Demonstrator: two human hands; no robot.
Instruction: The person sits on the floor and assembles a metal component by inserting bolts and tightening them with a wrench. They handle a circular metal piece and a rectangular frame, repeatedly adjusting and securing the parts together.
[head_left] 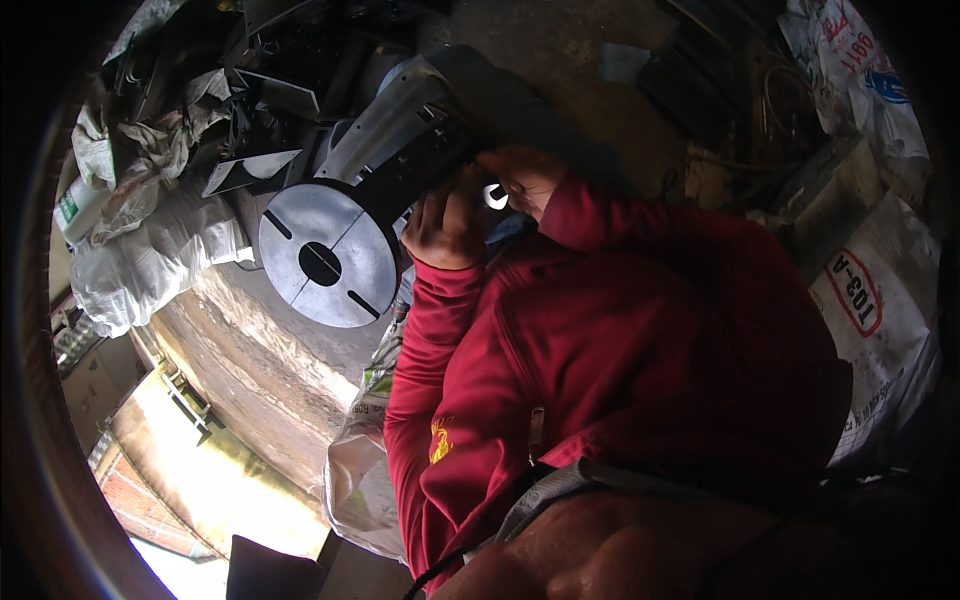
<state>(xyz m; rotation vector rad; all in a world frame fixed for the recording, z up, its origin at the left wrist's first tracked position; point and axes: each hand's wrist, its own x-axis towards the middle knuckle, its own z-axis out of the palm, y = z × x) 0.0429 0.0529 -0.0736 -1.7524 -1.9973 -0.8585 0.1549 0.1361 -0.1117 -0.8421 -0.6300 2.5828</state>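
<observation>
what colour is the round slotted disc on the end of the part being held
Silvery grey metal disc with dark slots and centre hole; head view.

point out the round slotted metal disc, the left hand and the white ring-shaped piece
round slotted metal disc [322, 255], head view, on its flat grey face left of the centre hole
left hand [445, 228], head view, on the back of the hand
white ring-shaped piece [496, 196], head view, on its white rim

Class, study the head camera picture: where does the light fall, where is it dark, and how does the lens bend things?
Head view: daylight brightens the round metal disc and white sacks; a black vignette rings the frame; fisheye curves the edges; hands sit in shade.
</observation>
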